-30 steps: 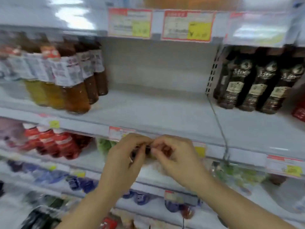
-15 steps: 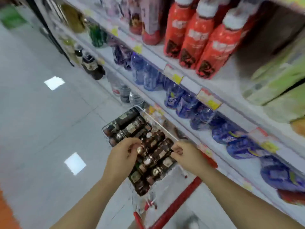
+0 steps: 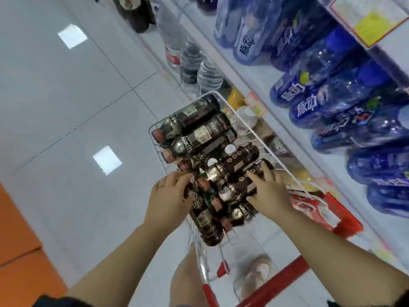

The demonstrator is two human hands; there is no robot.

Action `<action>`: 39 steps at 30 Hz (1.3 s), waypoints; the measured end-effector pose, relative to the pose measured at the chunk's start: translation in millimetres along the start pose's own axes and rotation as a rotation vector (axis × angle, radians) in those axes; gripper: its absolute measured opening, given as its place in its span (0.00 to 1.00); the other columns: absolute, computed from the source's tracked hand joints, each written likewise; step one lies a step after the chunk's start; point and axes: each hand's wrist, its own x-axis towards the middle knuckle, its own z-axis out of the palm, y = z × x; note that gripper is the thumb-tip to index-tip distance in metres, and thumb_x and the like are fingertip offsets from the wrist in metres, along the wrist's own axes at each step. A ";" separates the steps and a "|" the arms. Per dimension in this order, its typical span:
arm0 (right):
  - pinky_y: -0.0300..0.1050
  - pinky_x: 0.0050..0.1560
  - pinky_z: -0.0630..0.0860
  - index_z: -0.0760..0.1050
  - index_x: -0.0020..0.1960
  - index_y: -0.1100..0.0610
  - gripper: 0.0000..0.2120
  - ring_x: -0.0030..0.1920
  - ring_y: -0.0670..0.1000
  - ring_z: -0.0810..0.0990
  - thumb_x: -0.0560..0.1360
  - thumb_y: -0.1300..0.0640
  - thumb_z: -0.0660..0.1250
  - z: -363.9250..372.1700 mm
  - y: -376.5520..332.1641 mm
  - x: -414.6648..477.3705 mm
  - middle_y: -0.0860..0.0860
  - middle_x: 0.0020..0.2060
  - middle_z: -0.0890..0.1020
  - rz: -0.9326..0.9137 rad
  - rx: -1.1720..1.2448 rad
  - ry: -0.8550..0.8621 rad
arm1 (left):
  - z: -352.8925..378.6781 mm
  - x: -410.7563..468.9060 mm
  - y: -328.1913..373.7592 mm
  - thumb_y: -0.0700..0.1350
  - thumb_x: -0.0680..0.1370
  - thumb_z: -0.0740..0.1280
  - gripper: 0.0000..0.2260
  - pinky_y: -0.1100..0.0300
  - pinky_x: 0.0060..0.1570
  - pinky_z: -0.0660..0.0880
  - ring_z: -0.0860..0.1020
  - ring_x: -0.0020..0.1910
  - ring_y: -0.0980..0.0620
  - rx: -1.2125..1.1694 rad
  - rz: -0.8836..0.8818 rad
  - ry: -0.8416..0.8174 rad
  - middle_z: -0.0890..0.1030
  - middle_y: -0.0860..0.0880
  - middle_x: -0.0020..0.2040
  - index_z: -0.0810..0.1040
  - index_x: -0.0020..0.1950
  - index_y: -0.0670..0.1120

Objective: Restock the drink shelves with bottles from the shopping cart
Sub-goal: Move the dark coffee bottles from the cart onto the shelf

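A white wire shopping cart (image 3: 254, 131) with red trim stands beside the drink shelves, holding several dark brown bottles (image 3: 199, 134) lying on their sides. My left hand (image 3: 170, 196) reaches into the cart's left side, fingers curled around the neck end of a dark bottle (image 3: 204, 220). My right hand (image 3: 269, 191) lies spread on top of another dark bottle (image 3: 250, 171) at the cart's right side. Whether either bottle is lifted cannot be told.
Shelves (image 3: 261, 78) on the right hold blue drink bottles (image 3: 318, 100) and yellow price tags. Clear water bottles (image 3: 208, 72) stand on the lowest shelf beyond the cart. Grey tiled floor (image 3: 66, 107) stretches left, with an orange area (image 3: 17, 240) at the lower left. A foot (image 3: 254, 271) shows below the cart's red handle.
My view has swung from the upper shelves down to the cart. Both hands moved from the shelf edge down onto the bottles in the cart.
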 end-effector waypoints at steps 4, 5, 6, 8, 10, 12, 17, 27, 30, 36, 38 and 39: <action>0.58 0.68 0.63 0.55 0.74 0.43 0.32 0.74 0.62 0.49 0.75 0.51 0.66 -2.5 5.1 -1.2 0.50 0.77 0.45 -0.039 -0.043 -0.003 | 4.7 10.6 5.2 0.58 0.76 0.61 0.29 0.51 0.67 0.60 0.63 0.70 0.46 0.113 -0.086 -0.067 0.65 0.50 0.72 0.56 0.74 0.52; 0.57 0.68 0.64 0.55 0.74 0.44 0.32 0.74 0.62 0.49 0.75 0.51 0.66 -3.8 5.2 -1.4 0.50 0.77 0.46 -0.044 -0.053 -0.006 | 3.5 13.7 6.5 0.58 0.75 0.62 0.29 0.52 0.65 0.62 0.64 0.69 0.45 0.125 -0.100 -0.074 0.66 0.50 0.71 0.58 0.73 0.52; 0.56 0.68 0.63 0.55 0.74 0.44 0.32 0.73 0.62 0.50 0.75 0.51 0.66 -5.5 4.8 -1.5 0.51 0.77 0.47 -0.046 -0.057 -0.011 | 0.5 17.4 8.6 0.58 0.74 0.64 0.29 0.52 0.62 0.64 0.65 0.67 0.44 0.104 -0.121 -0.078 0.68 0.49 0.69 0.60 0.72 0.52; 0.55 0.69 0.62 0.57 0.74 0.46 0.30 0.73 0.61 0.52 0.75 0.50 0.65 -10.3 3.6 -0.1 0.52 0.76 0.50 -0.054 -0.055 -0.010 | -6.9 25.6 11.8 0.57 0.72 0.67 0.28 0.54 0.59 0.66 0.68 0.63 0.42 0.004 -0.157 -0.101 0.70 0.47 0.65 0.65 0.70 0.52; 0.54 0.69 0.61 0.59 0.73 0.48 0.28 0.73 0.59 0.54 0.75 0.51 0.64 -16.6 0.4 3.7 0.53 0.75 0.54 -0.091 -0.051 0.028 | -11.4 28.7 12.1 0.54 0.72 0.68 0.25 0.58 0.54 0.69 0.71 0.57 0.46 -0.092 -0.150 -0.147 0.70 0.47 0.62 0.68 0.67 0.51; 0.53 0.69 0.61 0.59 0.73 0.49 0.28 0.73 0.56 0.56 0.75 0.54 0.64 -23.1 -6.3 10.2 0.51 0.75 0.57 -0.161 -0.019 0.072 | -13.3 27.2 10.3 0.51 0.73 0.69 0.22 0.62 0.49 0.68 0.71 0.50 0.52 -0.188 -0.101 -0.182 0.67 0.49 0.59 0.71 0.65 0.50; 0.52 0.71 0.60 0.55 0.75 0.50 0.31 0.74 0.53 0.55 0.76 0.59 0.64 -35.0 -39.9 39.7 0.50 0.75 0.57 -0.447 -0.086 -0.020 | -16.5 7.7 -2.9 0.49 0.71 0.73 0.23 0.65 0.51 0.66 0.73 0.51 0.55 -0.479 -0.139 -0.146 0.71 0.53 0.55 0.71 0.64 0.54; 0.49 0.65 0.67 0.59 0.72 0.50 0.34 0.66 0.54 0.69 0.71 0.58 0.71 -31.2 -53.5 59.1 0.51 0.67 0.71 -0.650 -0.350 -0.068 | -15.8 -22.7 -7.3 0.43 0.69 0.75 0.23 0.68 0.52 0.73 0.77 0.52 0.62 -0.690 -0.057 -0.093 0.76 0.63 0.51 0.72 0.52 0.67; 0.47 0.65 0.67 0.60 0.72 0.49 0.33 0.68 0.52 0.68 0.72 0.60 0.71 -49.8 -35.7 30.3 0.49 0.70 0.68 -0.582 -0.025 0.007 | -27.7 -35.5 10.8 0.44 0.67 0.76 0.24 0.61 0.56 0.75 0.76 0.52 0.63 -0.616 0.045 -0.024 0.77 0.64 0.52 0.72 0.52 0.68; 0.43 0.62 0.72 0.67 0.66 0.48 0.29 0.57 0.45 0.77 0.69 0.56 0.74 -117.4 -14.8 -56.3 0.44 0.54 0.79 -0.388 0.788 0.315 | -96.2 -51.6 73.8 0.51 0.66 0.76 0.23 0.62 0.56 0.73 0.76 0.54 0.62 -0.561 0.227 0.168 0.75 0.69 0.53 0.74 0.58 0.62; 0.39 0.58 0.73 0.67 0.62 0.45 0.26 0.53 0.41 0.77 0.69 0.56 0.74 -140.9 -5.3 -91.0 0.40 0.51 0.79 -0.364 0.893 0.393 | -124.8 -59.5 101.1 0.50 0.66 0.76 0.22 0.64 0.54 0.73 0.76 0.52 0.64 -0.600 0.307 0.240 0.77 0.66 0.53 0.74 0.57 0.62; 0.37 0.56 0.72 0.67 0.61 0.44 0.25 0.53 0.39 0.77 0.69 0.55 0.73 -150.9 1.4 -108.1 0.40 0.51 0.79 -0.360 0.921 0.434 | -137.7 -64.4 116.0 0.50 0.66 0.77 0.22 0.67 0.52 0.73 0.76 0.51 0.65 -0.616 0.350 0.273 0.78 0.65 0.53 0.74 0.56 0.62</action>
